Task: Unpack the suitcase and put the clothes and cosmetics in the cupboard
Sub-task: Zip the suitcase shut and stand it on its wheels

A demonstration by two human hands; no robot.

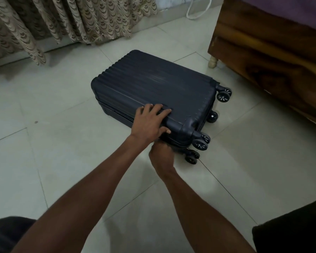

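A dark navy hard-shell suitcase (153, 86) with ribbed sides lies flat and closed on the tiled floor, its wheels pointing right. My left hand (150, 122) rests flat on the near right part of the lid, fingers spread, thumb hooked over the edge. My right hand (161, 154) is just below it at the suitcase's near side by the zip seam; its fingers are curled and mostly hidden behind the left wrist, so what they grip cannot be made out. No clothes or cosmetics are visible.
A wooden bed frame (274, 57) with a purple sheet stands at the right, close to the suitcase wheels (223, 94). Patterned beige curtains (62, 21) hang at the back left. A white cable (197, 10) lies by the far wall. My dark-clothed knees show at both bottom corners.
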